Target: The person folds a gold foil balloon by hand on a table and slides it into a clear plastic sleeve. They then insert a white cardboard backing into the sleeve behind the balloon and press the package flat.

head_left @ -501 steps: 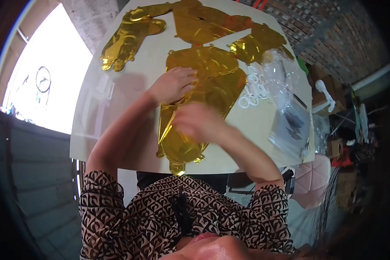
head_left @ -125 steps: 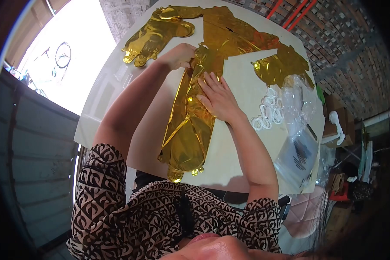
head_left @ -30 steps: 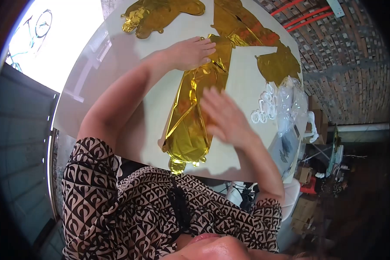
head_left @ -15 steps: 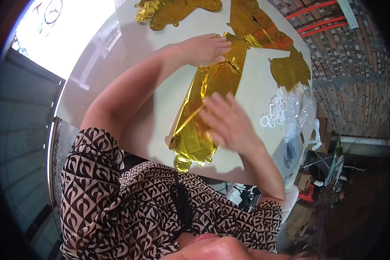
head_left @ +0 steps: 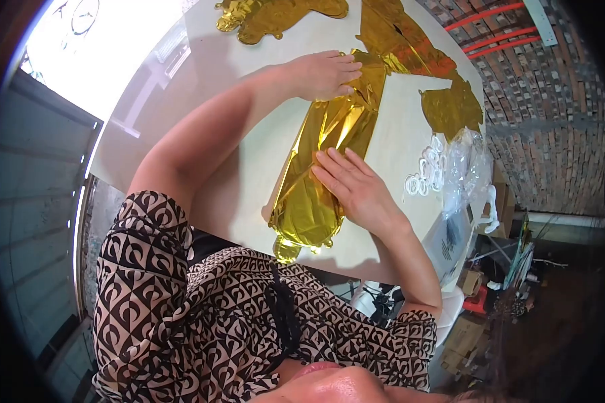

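Observation:
A flat, creased gold foil balloon (head_left: 307, 205) lies lengthwise on the pale table (head_left: 249, 161), its near end at the table's front edge. My left hand (head_left: 325, 75) rests flat on the far part of the foil, fingers stretched out. Lower down, my right hand (head_left: 356, 183) lies on the right side of the same balloon, fingers extended and palm down. Neither hand grips anything. The foil under both palms is hidden.
More gold foil balloons (head_left: 410, 40) lie at the far side, with another gold piece (head_left: 265, 20) at the far left. To the right are white looped ribbons (head_left: 420, 180) and clear plastic bags (head_left: 465, 168). A brick wall (head_left: 544, 121) stands beyond.
My right hand, blurred and raised before, has come down onto the foil. The foil's creases have shifted and its near end lies slightly farther right. My left hand has barely moved.

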The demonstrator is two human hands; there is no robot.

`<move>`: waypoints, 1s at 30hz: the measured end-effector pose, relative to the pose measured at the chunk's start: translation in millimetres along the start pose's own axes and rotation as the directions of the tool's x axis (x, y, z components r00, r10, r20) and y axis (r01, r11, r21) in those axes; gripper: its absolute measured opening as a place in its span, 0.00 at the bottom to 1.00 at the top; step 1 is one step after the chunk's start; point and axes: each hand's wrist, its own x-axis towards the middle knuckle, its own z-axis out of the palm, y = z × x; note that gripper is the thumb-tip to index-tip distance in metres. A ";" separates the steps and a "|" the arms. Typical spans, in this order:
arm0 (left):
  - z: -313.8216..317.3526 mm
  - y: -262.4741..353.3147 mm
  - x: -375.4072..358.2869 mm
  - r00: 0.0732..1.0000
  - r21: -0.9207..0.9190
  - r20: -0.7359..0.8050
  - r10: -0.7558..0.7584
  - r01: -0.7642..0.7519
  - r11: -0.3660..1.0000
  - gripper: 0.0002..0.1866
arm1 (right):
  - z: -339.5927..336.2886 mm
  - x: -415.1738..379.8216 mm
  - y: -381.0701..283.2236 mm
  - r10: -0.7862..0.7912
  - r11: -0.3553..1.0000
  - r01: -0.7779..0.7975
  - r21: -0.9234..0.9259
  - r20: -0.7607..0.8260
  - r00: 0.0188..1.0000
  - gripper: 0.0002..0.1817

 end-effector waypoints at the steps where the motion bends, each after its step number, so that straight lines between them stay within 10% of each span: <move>1: -2.0 0.1 -1.1 1.000 -0.002 0.004 -0.004 0.004 1.000 0.31 | -3.6 1.1 3.1 -0.019 1.000 0.019 -0.009 0.008 1.000 0.35; 30: 7.5 -6.6 -1.1 0.991 -0.103 -0.118 0.068 -0.080 0.991 0.29 | 15.4 35.9 -62.0 -0.096 0.965 0.065 0.254 0.111 0.989 0.43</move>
